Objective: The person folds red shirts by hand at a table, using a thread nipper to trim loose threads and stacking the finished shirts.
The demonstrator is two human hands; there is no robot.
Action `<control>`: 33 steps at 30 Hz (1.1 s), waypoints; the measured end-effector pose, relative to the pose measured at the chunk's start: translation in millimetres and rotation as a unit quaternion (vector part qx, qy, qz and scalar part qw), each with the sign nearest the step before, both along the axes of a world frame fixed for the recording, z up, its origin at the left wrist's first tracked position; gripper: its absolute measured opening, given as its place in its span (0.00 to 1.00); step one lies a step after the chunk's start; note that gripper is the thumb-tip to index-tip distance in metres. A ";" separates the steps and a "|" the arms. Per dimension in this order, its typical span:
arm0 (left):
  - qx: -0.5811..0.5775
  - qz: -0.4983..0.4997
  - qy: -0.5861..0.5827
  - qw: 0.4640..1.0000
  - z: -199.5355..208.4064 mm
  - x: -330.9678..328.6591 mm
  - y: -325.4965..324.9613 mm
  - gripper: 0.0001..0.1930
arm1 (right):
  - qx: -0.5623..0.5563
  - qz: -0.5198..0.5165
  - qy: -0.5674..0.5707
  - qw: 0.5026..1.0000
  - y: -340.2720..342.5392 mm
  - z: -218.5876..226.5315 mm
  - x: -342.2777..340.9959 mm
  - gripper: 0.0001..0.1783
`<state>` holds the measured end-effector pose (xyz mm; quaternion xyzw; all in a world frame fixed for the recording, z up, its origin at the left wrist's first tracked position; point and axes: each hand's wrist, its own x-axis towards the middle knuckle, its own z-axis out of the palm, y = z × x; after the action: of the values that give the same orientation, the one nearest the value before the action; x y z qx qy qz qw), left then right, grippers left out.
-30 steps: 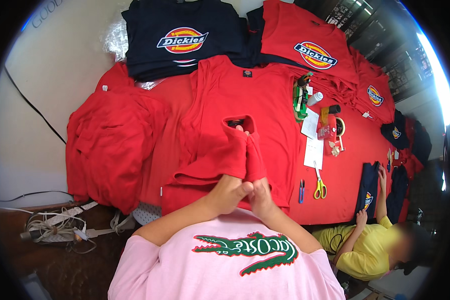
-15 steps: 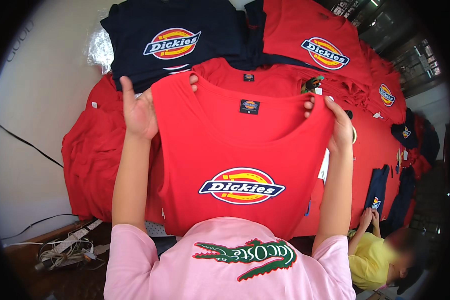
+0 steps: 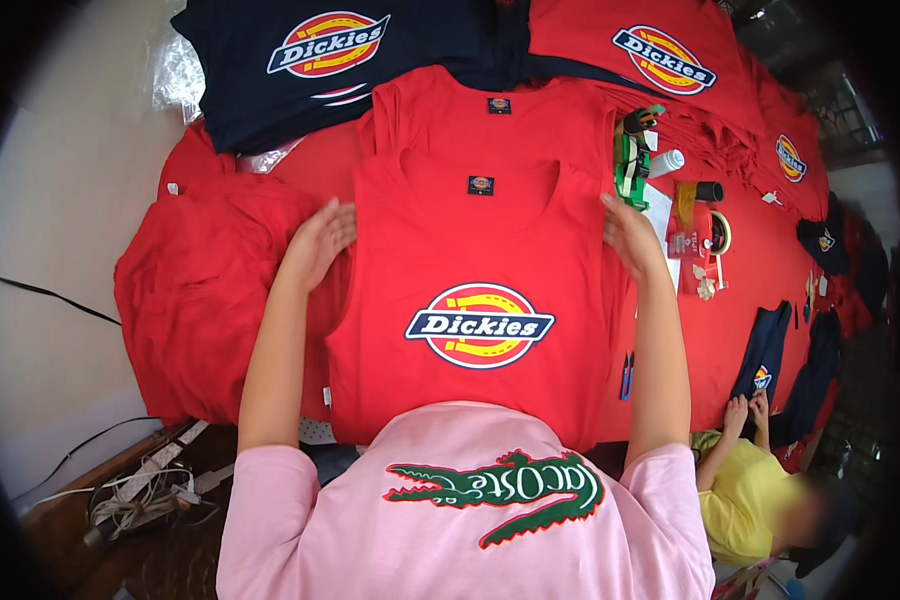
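Observation:
A red sleeveless shirt [image 3: 470, 245] lies flat before me, its neck away from me. A dark neck label and an oval printed emblem in yellow, red and blue show on it. Beside its left armhole is my left hand [image 3: 322, 243], open, fingers stretched toward the cloth. My right hand [image 3: 631, 238] is at the opposite armhole edge, also open, with its fingers partly turned from view. Neither hand grips the cloth. Just beyond lies another red sleeveless shirt [image 3: 555, 120], partly covered by the nearer one.
Crumpled red cloth [image 3: 205, 290] is heaped at left. Folded navy shirts [image 3: 240, 75] and red shirts [image 3: 580, 35] lie at the back. A green tape dispenser [image 3: 628, 170], tape rolls [image 3: 720, 232] and a blue pen [image 3: 627, 376] lie at right. A person in yellow [image 3: 745, 490] handles navy cloth [image 3: 762, 350].
The shirt I held up by its shoulders has come down flat. Both hands have let go and moved lower along its sides. Tape and tools at right have come into view.

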<state>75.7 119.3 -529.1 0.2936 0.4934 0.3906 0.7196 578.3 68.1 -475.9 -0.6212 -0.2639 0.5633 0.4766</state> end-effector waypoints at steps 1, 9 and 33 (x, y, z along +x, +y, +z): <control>0.005 -0.031 0.027 0.999 8.3 -17.3 -26.8 0.31 | -0.030 0.022 -0.085 0.996 -21.8 -1.2 7.7 0.22; 0.029 -0.063 0.165 0.984 14.2 -60.2 -195.8 0.08 | -0.055 0.055 -0.181 0.980 -213.6 -30.2 4.1 0.12; 0.032 -0.214 0.254 0.943 8.6 -112.2 -146.0 0.10 | -0.041 0.409 -0.485 0.771 -201.6 13.5 41.9 0.29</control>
<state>-36.4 -26.8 -520.5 0.5042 0.5727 0.1556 0.6274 620.1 -133.5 -462.3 -0.6642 -0.6660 0.3391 -0.0165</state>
